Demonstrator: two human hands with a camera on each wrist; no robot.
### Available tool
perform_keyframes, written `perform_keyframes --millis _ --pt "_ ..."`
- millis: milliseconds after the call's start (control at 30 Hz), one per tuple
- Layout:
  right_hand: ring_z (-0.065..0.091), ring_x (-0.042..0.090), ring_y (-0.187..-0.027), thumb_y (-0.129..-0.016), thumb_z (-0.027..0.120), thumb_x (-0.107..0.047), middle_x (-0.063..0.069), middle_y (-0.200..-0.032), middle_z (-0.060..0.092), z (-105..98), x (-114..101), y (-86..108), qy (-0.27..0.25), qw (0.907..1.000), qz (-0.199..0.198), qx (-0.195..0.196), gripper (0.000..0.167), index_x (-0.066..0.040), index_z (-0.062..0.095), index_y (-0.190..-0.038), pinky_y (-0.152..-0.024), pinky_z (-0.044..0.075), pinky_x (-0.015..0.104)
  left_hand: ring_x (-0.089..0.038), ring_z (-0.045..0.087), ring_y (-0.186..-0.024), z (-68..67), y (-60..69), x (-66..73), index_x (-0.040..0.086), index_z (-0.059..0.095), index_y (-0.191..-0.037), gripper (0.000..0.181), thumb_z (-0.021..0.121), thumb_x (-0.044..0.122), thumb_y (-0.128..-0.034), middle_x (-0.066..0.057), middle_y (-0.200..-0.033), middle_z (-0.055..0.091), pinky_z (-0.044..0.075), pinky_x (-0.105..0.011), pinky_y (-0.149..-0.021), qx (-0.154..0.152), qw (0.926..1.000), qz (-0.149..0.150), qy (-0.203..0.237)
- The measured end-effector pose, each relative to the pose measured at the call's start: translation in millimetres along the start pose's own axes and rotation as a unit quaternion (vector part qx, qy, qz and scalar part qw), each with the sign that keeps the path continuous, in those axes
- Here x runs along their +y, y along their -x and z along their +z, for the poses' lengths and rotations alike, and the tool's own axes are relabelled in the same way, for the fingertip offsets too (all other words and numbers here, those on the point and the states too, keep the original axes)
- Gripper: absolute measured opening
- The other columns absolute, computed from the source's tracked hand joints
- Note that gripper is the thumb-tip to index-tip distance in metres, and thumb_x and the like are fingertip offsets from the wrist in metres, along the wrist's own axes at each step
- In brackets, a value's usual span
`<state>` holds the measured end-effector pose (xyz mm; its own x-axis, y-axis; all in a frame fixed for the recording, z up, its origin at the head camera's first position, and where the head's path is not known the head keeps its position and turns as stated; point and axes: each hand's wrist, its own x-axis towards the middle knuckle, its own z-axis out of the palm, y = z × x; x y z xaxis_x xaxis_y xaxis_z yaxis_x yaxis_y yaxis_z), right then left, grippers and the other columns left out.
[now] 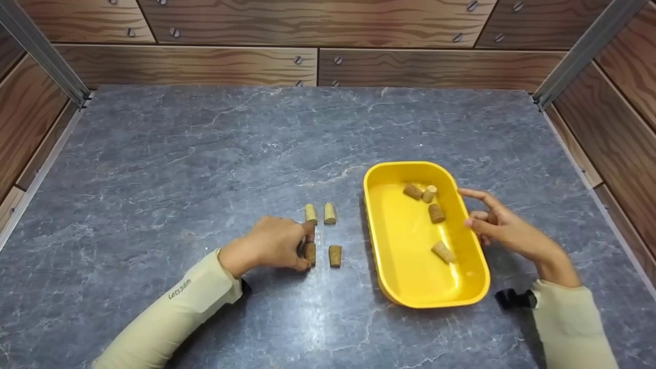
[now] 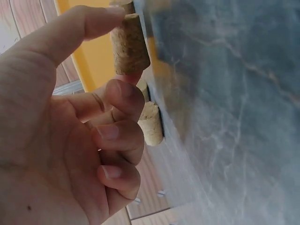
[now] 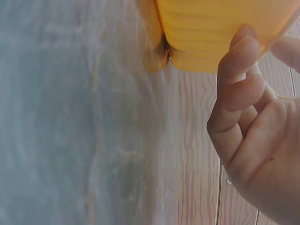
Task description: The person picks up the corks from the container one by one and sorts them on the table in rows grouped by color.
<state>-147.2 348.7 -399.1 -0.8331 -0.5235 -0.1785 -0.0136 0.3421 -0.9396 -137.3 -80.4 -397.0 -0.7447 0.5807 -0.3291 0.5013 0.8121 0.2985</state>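
Observation:
My left hand (image 1: pixel 279 243) pinches a brown cork (image 1: pixel 310 254) between thumb and index finger; in the left wrist view the cork (image 2: pixel 131 44) stands between them, other fingers curled. Right of it stands another brown cork (image 1: pixel 335 255). Behind are two lighter corks (image 1: pixel 311 213), side by side. My right hand (image 1: pixel 507 228) holds the right rim of a yellow tray (image 1: pixel 405 277), thumb at the rim and index finger stretched along it. The right wrist view shows the fingers (image 3: pixel 239 54) against the tray's outer wall (image 3: pixel 201 42).
Inside the tray lie several corks, among them a brown one (image 1: pixel 436 213) and a light one (image 1: pixel 443 252). The grey marbled tabletop (image 1: pixel 205 154) is bordered by wood-patterned panels (image 1: pixel 410 66) at the back and sides, with metal posts (image 1: pixel 579 56) at the back corners.

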Motion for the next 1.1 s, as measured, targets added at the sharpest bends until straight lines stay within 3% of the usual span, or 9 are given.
perform_keyframes --millis 333,567,700,933,1100 --pt "0.046 0.009 -0.06 -0.1 0.047 -0.007 -0.006 -0.081 0.063 0.0 -1.0 -0.4 0.003 1.0 0.004 0.001 0.056 -0.017 0.02 -0.149 -0.055 0.042 0.029 -0.015 0.048 -0.063 1.0 1.5 -4.4 0.019 0.06 -0.107 0.041 0.079 0.037 -0.0759 0.004 -0.068 0.054 0.044 -0.038 -0.059 0.005 0.9999 -0.002 0.016" --pt "0.046 0.01 -0.059 -0.1 0.047 -0.007 -0.007 -0.079 0.062 -0.5 0.4 -0.2 0.011 0.9999 -0.001 0.006 0.056 -0.016 0.021 -0.149 -0.055 0.042 0.03 -0.014 0.053 -0.064 -14.9 1.8 3.1 0.019 0.061 -0.113 0.045 0.077 0.04 -0.0779 0.003 -0.074 0.062 0.048 -0.038 -0.061 0.022 0.9996 0.01 0.015" --pt "0.045 0.011 -0.058 -0.1 0.047 -0.007 -0.008 -0.078 0.062 -0.6 0.5 0.0 0.014 0.9999 0.0 0.007 0.055 -0.016 0.021 -0.148 -0.054 0.041 0.031 -0.011 0.05 -0.061 -26.0 -1.5 12.7 0.019 0.061 -0.117 0.046 0.074 0.043 -0.0804 0.004 -0.071 0.061 0.044 -0.033 -0.056 0.04 0.9987 0.031 0.01" --pt "0.046 0.011 -0.058 -0.1 0.048 -0.007 -0.007 -0.08 0.063 -0.3 -0.8 0.3 0.016 0.9998 0.001 0.009 0.056 -0.016 0.021 -0.149 -0.054 0.041 0.031 -0.016 0.061 -0.069 -41.2 -14.4 37.6 0.02 0.061 -0.117 0.046 0.071 0.048 -0.0821 -0.001 -0.085 0.07 0.045 -0.032 -0.058 0.094 0.9921 0.079 0.024" --pt "0.044 0.013 -0.058 -0.101 0.047 -0.008 -0.006 -0.079 0.061 0.5 -1.1 0.4 0.008 0.9999 0.004 0.005 0.056 -0.016 0.02 -0.149 -0.054 0.041 0.031 -0.01 0.05 -0.059 -44.9 -30.3 61.2 0.021 0.06 -0.122 0.049 0.069 0.051 -0.0831 0.004 -0.071 0.06 0.039 -0.024 -0.051 0.121 0.9856 0.114 0.032"
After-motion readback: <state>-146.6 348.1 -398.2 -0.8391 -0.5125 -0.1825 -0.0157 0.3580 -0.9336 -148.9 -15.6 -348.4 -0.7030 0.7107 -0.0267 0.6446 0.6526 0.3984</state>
